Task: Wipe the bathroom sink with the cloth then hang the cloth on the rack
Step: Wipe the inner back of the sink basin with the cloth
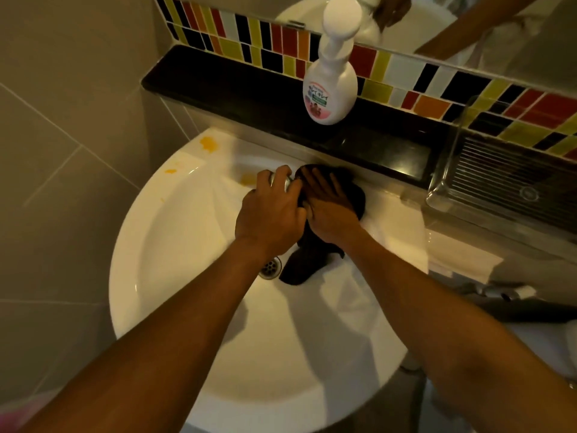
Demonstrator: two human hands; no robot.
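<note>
A white round sink (175, 245) fills the middle of the head view, with orange stains on its far left rim (208, 143). A dark cloth (315, 257) lies over the sink's back ledge and hangs down into the basin beside the drain (270, 267). My right hand (327, 207) presses flat on the cloth with straight, spread fingers. My left hand (268, 214) curls its fingers round the chrome tap (281, 181), which it mostly hides. No rack is in view.
A white pump soap bottle (330, 85) stands on the black ledge (237, 89) behind the sink. A clear ribbed tray (499, 182) sits at the right. Coloured tiles and a mirror run along the back wall. Grey tiled wall is on the left.
</note>
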